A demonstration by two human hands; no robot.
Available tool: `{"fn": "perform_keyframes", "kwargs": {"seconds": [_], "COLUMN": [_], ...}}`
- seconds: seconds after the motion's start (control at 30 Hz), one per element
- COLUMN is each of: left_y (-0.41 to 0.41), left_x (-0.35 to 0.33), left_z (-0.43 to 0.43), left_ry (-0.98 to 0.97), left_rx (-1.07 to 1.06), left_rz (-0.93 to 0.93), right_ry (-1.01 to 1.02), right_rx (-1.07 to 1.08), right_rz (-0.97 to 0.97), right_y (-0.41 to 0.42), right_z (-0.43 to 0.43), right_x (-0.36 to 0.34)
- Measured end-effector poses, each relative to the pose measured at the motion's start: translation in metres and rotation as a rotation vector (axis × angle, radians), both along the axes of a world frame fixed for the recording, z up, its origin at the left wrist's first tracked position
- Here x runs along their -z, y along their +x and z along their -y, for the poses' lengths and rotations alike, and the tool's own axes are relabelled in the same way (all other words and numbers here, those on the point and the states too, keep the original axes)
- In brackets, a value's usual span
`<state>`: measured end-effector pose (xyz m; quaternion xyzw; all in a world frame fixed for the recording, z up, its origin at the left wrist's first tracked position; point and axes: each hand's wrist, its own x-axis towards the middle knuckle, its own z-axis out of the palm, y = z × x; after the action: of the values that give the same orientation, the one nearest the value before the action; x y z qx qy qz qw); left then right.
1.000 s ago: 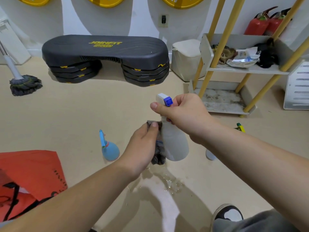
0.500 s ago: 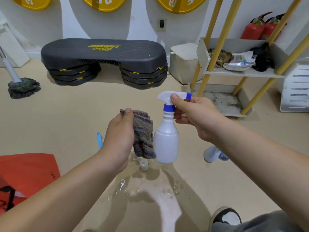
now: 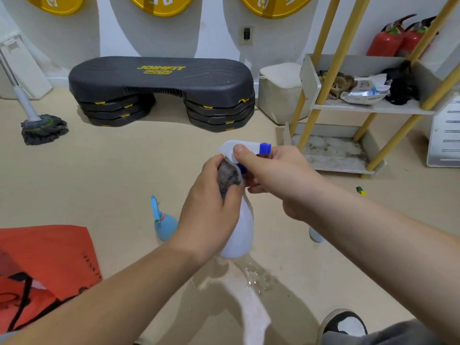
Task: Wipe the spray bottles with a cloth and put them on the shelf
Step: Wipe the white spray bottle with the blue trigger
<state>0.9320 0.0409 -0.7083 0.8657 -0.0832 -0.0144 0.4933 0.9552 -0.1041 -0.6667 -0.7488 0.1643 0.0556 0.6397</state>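
Observation:
A white spray bottle (image 3: 240,235) with a blue nozzle tip hangs upright in mid-air at the centre of the view. My right hand (image 3: 276,175) grips its trigger head from the right. My left hand (image 3: 211,207) presses a dark grey cloth (image 3: 227,178) against the bottle's neck and left side. A light blue spray bottle (image 3: 164,224) stands on the floor left of my left hand. Another white bottle (image 3: 315,236) lies on the floor, mostly hidden under my right forearm. The shelf (image 3: 371,109) with yellow poles stands at the right.
A black step platform (image 3: 161,80) sits by the far wall, a mop (image 3: 42,128) at left, a red bag (image 3: 42,265) at lower left. Water is spilled on the floor (image 3: 256,275) below the bottle. The shelf's upper board holds packets and rags; fire extinguishers (image 3: 393,38) stand behind.
My left hand moved the cloth from beside the bottle onto its neck and side. The bottle's head turned and rose a little in my right hand.

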Motion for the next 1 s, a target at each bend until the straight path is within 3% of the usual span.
{"fn": "perform_keyframes", "kwargs": {"seconds": [0.1, 0.2, 0.37, 0.53, 0.77, 1.0], "left_y": [0.004, 0.012, 0.038, 0.04, 0.03, 0.016], "left_x": [-0.004, -0.006, 0.009, 0.001, -0.013, -0.014], "left_z": [-0.004, -0.007, -0.024, -0.021, -0.011, -0.008], "left_ry": [0.05, -0.066, -0.277, -0.444, -0.629, -0.614], "left_rx": [0.028, 0.078, -0.183, -0.22, -0.113, 0.081], "left_rz": [-0.047, -0.071, -0.455, -0.514, -0.537, -0.899], "right_ry": [0.02, 0.119, 0.258, 0.296, 0.296, 0.271], "right_rx": [-0.016, 0.007, 0.053, 0.116, -0.014, -0.065], "right_rz": [0.017, 0.006, -0.028, -0.072, -0.062, -0.032], "right_y": [-0.001, 0.0, 0.003, 0.003, 0.0, -0.003], "right_z": [-0.005, 0.001, 0.015, 0.023, 0.02, 0.011], "right_x": [0.003, 0.002, -0.003, -0.005, -0.008, -0.009]}}
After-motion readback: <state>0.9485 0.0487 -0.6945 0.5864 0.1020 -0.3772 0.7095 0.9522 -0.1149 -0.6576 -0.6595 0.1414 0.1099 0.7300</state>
